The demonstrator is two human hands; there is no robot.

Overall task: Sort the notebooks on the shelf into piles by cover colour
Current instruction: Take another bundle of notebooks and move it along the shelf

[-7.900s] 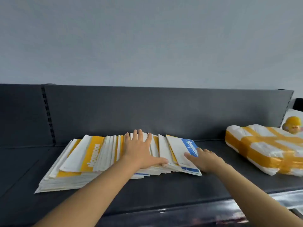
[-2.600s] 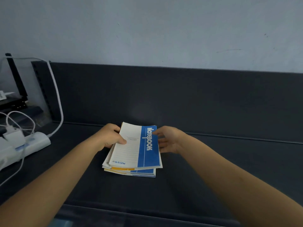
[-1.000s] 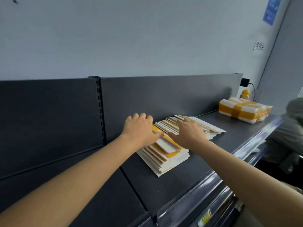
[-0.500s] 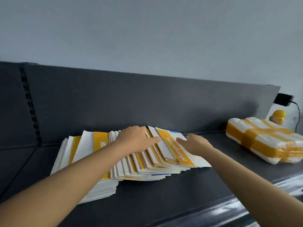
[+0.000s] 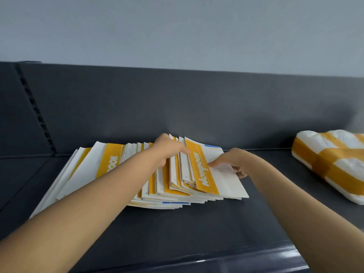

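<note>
A fanned row of notebooks (image 5: 173, 186) lies on the dark shelf (image 5: 197, 229), most with orange and white covers. One orange notebook (image 5: 107, 164) lies on top at the left end. The rightmost orange notebook (image 5: 204, 174) lies uppermost at the right end. A blue edge (image 5: 176, 202) shows low in the front, and a blue corner (image 5: 211, 146) peeks out behind. My left hand (image 5: 169, 151) rests on the middle of the fan, fingers reaching toward the rightmost notebook. My right hand (image 5: 234, 163) pinches that notebook's right edge, thumb on its cover.
A white package wrapped in orange tape (image 5: 331, 164) lies on the shelf at the right. The dark back panel (image 5: 177, 107) rises just behind the notebooks, with a slotted upright (image 5: 37, 113) at the left. A glossy rail (image 5: 246, 259) runs along the shelf's front edge.
Over the last half second my right hand has shifted from lying on the rightmost orange notebook to pinching its right edge. My left hand stays on the fan.
</note>
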